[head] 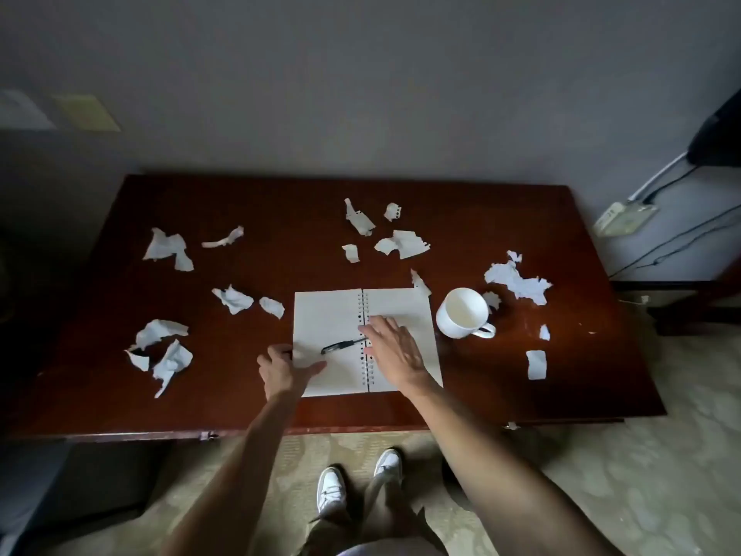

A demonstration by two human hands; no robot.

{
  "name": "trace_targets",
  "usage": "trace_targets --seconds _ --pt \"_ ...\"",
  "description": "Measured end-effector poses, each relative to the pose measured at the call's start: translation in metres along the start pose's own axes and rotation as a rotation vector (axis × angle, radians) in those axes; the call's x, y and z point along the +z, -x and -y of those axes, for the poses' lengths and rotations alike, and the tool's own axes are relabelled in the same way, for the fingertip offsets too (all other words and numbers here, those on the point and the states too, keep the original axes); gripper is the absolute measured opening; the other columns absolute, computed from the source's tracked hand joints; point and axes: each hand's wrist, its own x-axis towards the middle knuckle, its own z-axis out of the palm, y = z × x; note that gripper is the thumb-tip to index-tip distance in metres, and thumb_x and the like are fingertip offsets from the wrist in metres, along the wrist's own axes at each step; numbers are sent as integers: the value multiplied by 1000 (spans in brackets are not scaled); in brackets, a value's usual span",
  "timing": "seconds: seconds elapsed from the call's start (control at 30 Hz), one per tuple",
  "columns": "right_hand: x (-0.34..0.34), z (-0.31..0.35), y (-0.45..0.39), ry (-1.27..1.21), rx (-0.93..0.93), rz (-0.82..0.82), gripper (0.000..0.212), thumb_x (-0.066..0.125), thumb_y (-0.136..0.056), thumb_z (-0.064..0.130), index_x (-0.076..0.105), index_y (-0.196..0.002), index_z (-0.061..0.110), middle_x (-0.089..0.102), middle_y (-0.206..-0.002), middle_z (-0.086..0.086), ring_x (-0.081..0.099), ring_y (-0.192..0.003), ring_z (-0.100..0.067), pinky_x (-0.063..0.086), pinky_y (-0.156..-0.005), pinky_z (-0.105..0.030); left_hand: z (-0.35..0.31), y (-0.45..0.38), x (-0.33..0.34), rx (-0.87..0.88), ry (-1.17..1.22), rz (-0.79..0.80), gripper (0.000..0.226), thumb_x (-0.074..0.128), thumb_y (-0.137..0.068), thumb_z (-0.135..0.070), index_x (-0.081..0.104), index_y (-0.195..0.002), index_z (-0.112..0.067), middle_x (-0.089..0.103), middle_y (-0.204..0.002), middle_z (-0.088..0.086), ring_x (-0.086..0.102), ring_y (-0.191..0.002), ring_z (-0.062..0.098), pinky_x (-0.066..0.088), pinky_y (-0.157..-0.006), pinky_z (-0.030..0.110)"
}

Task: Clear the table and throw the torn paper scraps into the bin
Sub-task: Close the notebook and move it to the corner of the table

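A dark red-brown bench (481, 218) carries an open ring-bound notebook (401, 305) near its front edge, in the middle. A black pen (341, 347) lies slanted across the left page, its far end at the binding holes. The left hand (286, 369) sits at the near left edge of the notebook, fingers curled at the page edge and thumb lying on the paper; it seems to pinch that edge, though the dim view leaves this uncertain. The right hand (395, 351) lies flat and spread over the binding and the right page, fingertips just beside the pen's end, gripping nothing.

A white mug (461, 313) stands just right of the notebook, handle toward the near right. Torn paper scraps (168, 246) are scattered over the bench: a few groups on the left, a cluster at the far middle, a large piece right of the mug and small bits near the right front.
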Motion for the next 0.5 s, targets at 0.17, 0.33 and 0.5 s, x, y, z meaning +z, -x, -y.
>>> trace_targets --seconds 0.17,0.33,0.5 --pt "17 0 -17 52 66 -84 29 77 -82 25 64 -105 13 61 -103 -4 58 -93 -22 53 -73 -37 6 -8 3 6 22 -30 84 97 -53 -27 53 -121 -7 48 -122 16 51 -111 34 46 -101 42" --pt "26 -2 -17 -103 265 -156 20 64 -93 25 57 -106 10 60 -101 -7 59 -90 -23 56 -68 -36 7 -9 3 35 9 -55 85 98 -51 -29 53 -120 -8 48 -119 14 52 -107 32 47 -100 42" --pt "24 5 -8 -450 623 -262 17 53 -99 25 48 -103 9 57 -105 -10 58 -95 -25 58 -71 -39 7 -10 3 11 -11 -27 90 98 -51 -31 49 -123 -8 45 -123 14 49 -113 34 44 -102 41"
